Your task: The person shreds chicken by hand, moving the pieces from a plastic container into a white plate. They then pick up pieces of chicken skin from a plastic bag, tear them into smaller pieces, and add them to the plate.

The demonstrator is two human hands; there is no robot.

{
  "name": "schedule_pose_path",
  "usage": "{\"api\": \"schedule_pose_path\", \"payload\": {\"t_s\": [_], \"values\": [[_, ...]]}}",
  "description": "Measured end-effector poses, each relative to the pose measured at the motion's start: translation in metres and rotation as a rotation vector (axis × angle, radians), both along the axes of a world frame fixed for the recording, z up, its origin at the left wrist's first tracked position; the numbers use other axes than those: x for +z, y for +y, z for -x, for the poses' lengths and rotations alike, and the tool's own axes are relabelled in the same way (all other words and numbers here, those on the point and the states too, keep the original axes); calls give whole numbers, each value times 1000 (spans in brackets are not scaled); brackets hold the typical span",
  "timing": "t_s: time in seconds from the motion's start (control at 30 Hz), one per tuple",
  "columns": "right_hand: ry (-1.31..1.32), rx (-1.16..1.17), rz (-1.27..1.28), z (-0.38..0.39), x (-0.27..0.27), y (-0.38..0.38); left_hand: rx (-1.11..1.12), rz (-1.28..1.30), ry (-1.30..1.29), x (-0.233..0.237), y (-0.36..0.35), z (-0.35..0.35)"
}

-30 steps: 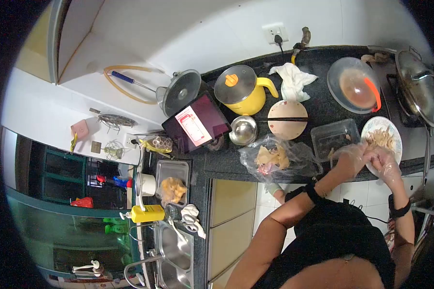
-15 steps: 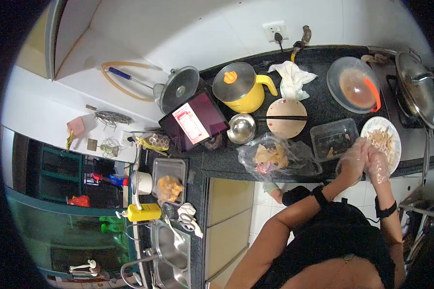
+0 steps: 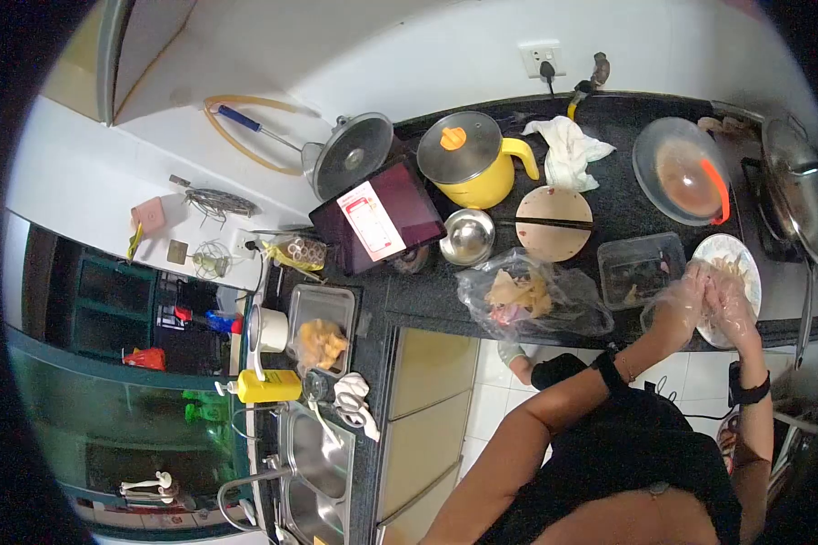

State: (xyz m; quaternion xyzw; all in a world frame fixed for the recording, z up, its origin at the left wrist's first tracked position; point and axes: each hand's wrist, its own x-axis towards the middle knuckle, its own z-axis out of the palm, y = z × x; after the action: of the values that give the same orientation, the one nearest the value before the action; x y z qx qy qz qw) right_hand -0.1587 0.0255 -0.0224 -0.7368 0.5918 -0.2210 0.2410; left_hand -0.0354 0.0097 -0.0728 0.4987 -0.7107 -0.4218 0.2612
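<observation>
Left hand (image 3: 680, 304) and right hand (image 3: 730, 307) gloved, touching, fingers curled onto shredded food (image 3: 729, 269), white plate (image 3: 751, 272), actual grip unclear

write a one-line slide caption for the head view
Gloved left hand and right hand meet over a white plate of shredded food on the dark counter, beside a clear tub.
</observation>
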Motion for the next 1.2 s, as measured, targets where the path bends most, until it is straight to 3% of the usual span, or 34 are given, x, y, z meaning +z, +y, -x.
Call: {"api": "schedule_pose_path", "payload": {"t_s": [0.13, 0.2, 0.23, 0.3, 0.37, 0.43, 0.57, 0.63, 0.67, 0.77, 0.83, 0.87, 0.93, 0.97, 1.1, 1.2], "values": [[102, -62, 36, -7, -16, 1, 59, 73, 155, 14, 3, -9], [43, -194, -53, -36, 4, 4, 198, 42, 218, 16, 2, -8], [-131, -232, 14, -44, 6, 7, 197, 40, 218, 16, 1, -6], [-72, -263, 72, -48, -1, 10, 305, -173, 334, 16, -1, -1], [-13, -292, 133, -53, -9, 11, 321, -125, 364, 9, -1, 2], [-171, -435, 137, -58, -12, 13, 338, -84, 395, 16, 1, 0], [-102, -455, 65, -65, -8, 16, 307, -125, 479, 27, 4, -8], [-508, -562, -45, -63, -17, 14, 305, -76, 502, 28, 4, -10], [-506, -557, -45, -63, -14, 12, 315, -25, 463, 28, 3, -12], [-287, -356, 55, -54, -14, 9, 273, 57, 426, 22, -7, -23], [24, -183, 403, -31, -41, 3, 224, 92, 433, 24, -10, -32], [22, -178, 404, -26, -38, 3, 187, 151, 427, 27, -9, -39], [110, 60, 53, -31, 15, 3, 154, 210, 418, 33, -9, -49], [30, 141, -34, -36, 29, 1, 119, 214, 331, 35, -10, -54], [105, 249, 47, -44, 33, -4, 41, 177, 213, 53, -11, -79], [149, 336, -14, -47, 33, -10, -64, 168, 223, 41, -14, -94]]}}
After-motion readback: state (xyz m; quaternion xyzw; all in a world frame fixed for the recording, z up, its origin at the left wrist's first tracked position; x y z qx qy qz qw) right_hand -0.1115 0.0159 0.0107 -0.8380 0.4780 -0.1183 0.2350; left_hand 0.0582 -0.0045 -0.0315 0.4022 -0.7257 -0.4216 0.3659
